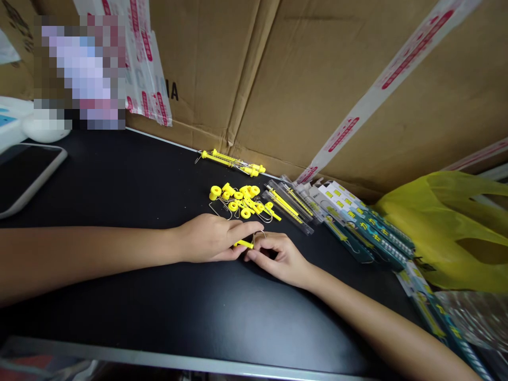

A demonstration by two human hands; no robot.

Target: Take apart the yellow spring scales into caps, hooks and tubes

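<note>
Over the black tabletop, my left hand is closed around a yellow plastic rod, whose end sticks out past the fingers. Against that end, my right hand pinches a thin bent metal wire hook, which curves up above the fingertips. The two hands meet, and the fingers hide part of both pieces. Just beyond them lies a loose pile of yellow plastic parts, with rings, caps, springs and bent wires mixed together.
Yellow rods fitted with wires lie by the cardboard wall. Clear tubes with yellow sticks and printed green packages are at right, beside a yellow plastic bag. A phone lies at left.
</note>
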